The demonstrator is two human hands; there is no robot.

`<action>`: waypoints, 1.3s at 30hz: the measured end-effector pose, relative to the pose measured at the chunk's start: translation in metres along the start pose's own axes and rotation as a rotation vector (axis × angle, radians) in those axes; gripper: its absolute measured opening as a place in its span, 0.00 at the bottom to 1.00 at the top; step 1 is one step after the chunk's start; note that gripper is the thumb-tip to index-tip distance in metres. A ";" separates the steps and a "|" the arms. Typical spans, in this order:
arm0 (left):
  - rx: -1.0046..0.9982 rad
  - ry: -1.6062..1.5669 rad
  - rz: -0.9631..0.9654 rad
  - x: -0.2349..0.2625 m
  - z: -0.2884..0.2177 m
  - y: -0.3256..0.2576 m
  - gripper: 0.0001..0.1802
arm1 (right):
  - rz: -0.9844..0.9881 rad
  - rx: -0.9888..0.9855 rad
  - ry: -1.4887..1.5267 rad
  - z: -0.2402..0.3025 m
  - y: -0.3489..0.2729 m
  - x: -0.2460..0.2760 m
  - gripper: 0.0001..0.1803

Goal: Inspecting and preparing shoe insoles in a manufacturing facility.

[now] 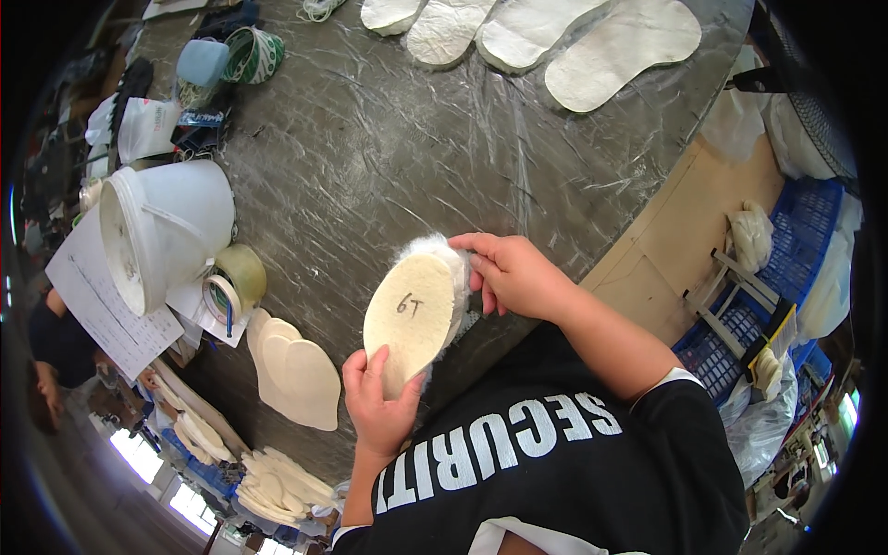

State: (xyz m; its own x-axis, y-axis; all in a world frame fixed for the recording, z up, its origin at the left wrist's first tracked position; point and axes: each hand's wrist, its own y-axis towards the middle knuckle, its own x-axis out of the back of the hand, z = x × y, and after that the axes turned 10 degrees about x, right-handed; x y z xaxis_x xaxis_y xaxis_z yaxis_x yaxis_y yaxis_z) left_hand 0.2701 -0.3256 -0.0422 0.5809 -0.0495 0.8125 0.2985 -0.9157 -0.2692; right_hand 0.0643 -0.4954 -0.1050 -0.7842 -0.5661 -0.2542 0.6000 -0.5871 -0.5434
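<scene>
A cream insole [407,310] with a handwritten mark on its face is held over the near edge of the table. White fluffy fleece [455,277] sticks out behind its toe end and right side. My left hand [379,398] grips the narrow heel end, thumb and fingers closed around it. At the upper right edge, my right hand [504,268] pinches the fleece rim between thumb and forefinger, its other fingers curled. Left of my left hand, a few plain cream insole pieces [310,375] lie overlapping on the table.
Fleecy insoles [624,55] lie in a row at the far side of the plastic-covered table [370,148]. To the left stand a white bucket [185,217], tape rolls [242,277] and a written sheet [116,296]. Blue crates [795,236] sit beyond the right edge. Another person's arm [48,388] shows far left.
</scene>
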 end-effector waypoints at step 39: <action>0.067 0.086 0.097 0.006 -0.019 0.013 0.33 | 0.105 -0.024 0.107 0.001 0.004 0.009 0.19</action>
State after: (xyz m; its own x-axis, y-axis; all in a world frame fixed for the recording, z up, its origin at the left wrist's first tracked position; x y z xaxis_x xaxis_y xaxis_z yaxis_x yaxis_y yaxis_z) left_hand 0.2629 -0.3454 -0.0303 0.5431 -0.1735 0.8216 0.2953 -0.8765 -0.3803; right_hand 0.0595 -0.5037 -0.1088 -0.7306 -0.5581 -0.3934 0.6765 -0.5132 -0.5282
